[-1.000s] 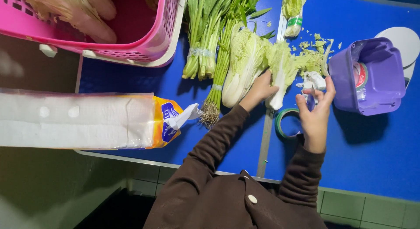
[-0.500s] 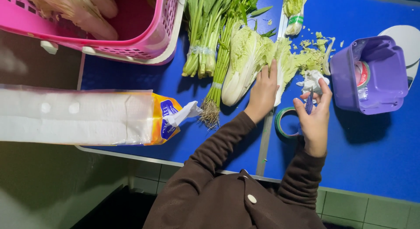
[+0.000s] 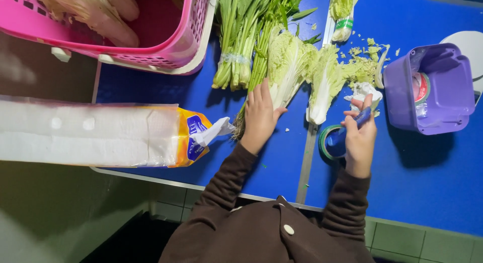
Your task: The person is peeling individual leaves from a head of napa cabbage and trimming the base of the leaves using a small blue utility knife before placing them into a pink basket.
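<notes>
Resting our left hand (image 3: 260,117) flat, fingers spread, on the base of a halved cabbage (image 3: 288,67) lying on the blue table (image 3: 432,182), we clamp our right hand (image 3: 359,137) around a blue-handled knife (image 3: 352,126) just above a roll of green tape (image 3: 329,142). A second cabbage half (image 3: 324,82) lies between our hands, with bundled greens (image 3: 236,36) left of it, a purple tub (image 3: 432,87) to the right, and a pink basket (image 3: 166,41) and a pack of paper towels (image 3: 100,135) farther left.

Bright overhead light on blue bench (image 3: 427,192); short hard shadows beside purple tub (image 3: 432,87). Floor left of bench dim, soft, possibly out of focus. Slight edge distortion.
</notes>
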